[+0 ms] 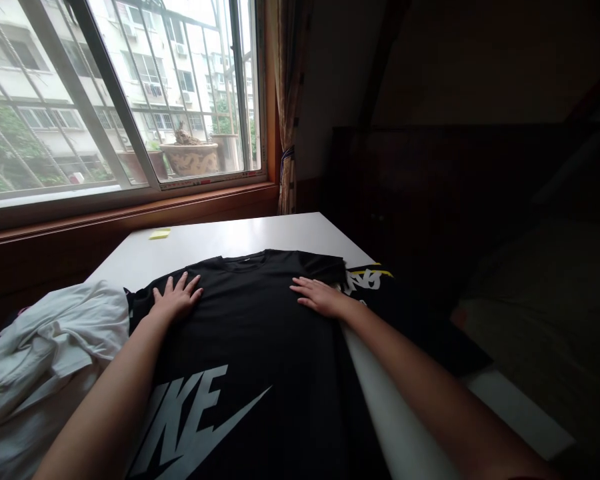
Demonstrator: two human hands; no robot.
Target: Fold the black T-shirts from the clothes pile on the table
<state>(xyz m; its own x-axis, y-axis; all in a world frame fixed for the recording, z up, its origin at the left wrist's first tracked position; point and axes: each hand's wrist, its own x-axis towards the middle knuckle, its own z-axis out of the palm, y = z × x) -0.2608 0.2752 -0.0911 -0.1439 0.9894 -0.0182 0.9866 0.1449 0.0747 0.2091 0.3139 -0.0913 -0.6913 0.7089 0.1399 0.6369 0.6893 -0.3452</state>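
A black T-shirt [260,333] with a large grey logo lies spread out in front of me, its neckline towards the far side. My left hand [176,297] rests on it near the left shoulder, fingers spread. On the right side of the chest, below the right sleeve, my right hand [320,295] lies flat with fingers stretched out. Neither hand grips the fabric. The shirt's lower edge runs out of view at the bottom.
Under the shirt is a white table [260,230]. Crumpled white clothing [75,327] is heaped at its left. A dark garment with white lettering [364,280] lies at the right. A yellow paper slip [160,234] sits near the far left edge, below a barred window [130,100] and curtain [289,107].
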